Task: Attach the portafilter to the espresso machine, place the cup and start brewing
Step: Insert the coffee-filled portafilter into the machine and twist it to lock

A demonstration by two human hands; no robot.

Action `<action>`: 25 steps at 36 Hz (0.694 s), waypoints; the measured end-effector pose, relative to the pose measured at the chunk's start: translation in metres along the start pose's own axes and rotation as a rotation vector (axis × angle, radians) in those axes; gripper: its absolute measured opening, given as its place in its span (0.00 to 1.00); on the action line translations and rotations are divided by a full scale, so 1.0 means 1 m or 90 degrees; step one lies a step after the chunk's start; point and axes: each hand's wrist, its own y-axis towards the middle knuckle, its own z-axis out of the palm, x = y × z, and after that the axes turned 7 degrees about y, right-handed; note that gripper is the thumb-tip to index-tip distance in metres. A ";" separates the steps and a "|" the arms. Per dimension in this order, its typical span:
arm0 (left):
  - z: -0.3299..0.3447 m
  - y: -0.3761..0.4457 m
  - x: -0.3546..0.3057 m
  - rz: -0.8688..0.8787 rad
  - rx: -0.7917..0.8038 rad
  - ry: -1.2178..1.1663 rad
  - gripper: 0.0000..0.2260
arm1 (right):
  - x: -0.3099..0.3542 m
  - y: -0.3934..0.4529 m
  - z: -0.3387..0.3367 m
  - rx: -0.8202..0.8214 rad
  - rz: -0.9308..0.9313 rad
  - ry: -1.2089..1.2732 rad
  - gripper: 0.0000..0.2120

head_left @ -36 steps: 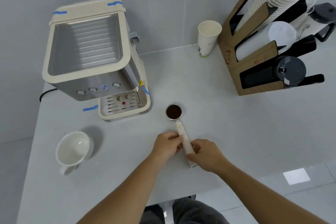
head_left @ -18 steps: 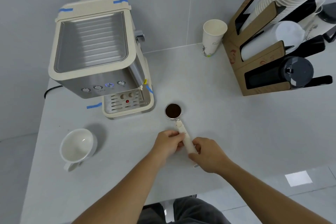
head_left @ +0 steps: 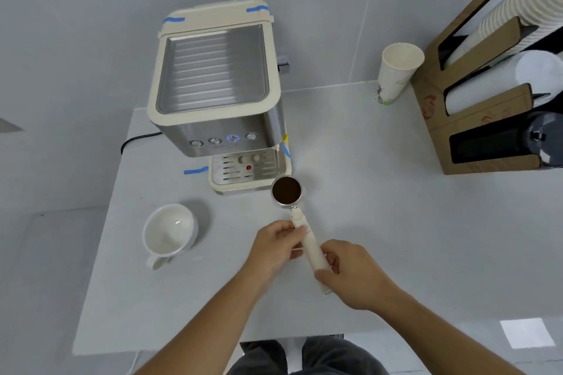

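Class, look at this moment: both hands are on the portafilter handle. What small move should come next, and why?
Probably carry the portafilter left, under the espresso machine's front above the drip tray. Left hand and right hand already grip its handle, the basket is full of grounds and sits just right of the tray, unattached.

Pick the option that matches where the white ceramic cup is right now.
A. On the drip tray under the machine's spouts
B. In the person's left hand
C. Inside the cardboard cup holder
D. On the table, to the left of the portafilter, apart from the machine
D: the white ceramic cup sits empty on the table, left of the portafilter and clear of the espresso machine.
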 end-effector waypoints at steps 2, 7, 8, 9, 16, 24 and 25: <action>-0.009 -0.005 0.000 0.007 -0.012 -0.024 0.08 | 0.010 0.000 0.003 0.006 -0.008 -0.001 0.10; -0.031 -0.015 -0.002 0.028 -0.050 -0.061 0.06 | 0.032 0.002 0.011 0.019 -0.027 0.002 0.09; -0.035 -0.017 -0.002 0.032 -0.059 -0.069 0.06 | 0.037 0.002 0.013 0.023 -0.031 0.004 0.09; -0.039 -0.018 -0.002 0.036 -0.065 -0.076 0.06 | 0.041 0.002 0.015 0.026 -0.035 0.005 0.09; -0.058 -0.029 -0.002 0.039 -0.083 -0.120 0.06 | 0.060 0.000 0.026 0.040 -0.045 0.021 0.08; -0.075 -0.037 -0.005 0.039 -0.097 -0.163 0.07 | 0.078 -0.001 0.032 0.080 -0.031 0.100 0.12; -0.078 -0.038 -0.005 0.040 -0.098 -0.162 0.07 | 0.081 0.000 0.032 0.095 -0.022 0.129 0.12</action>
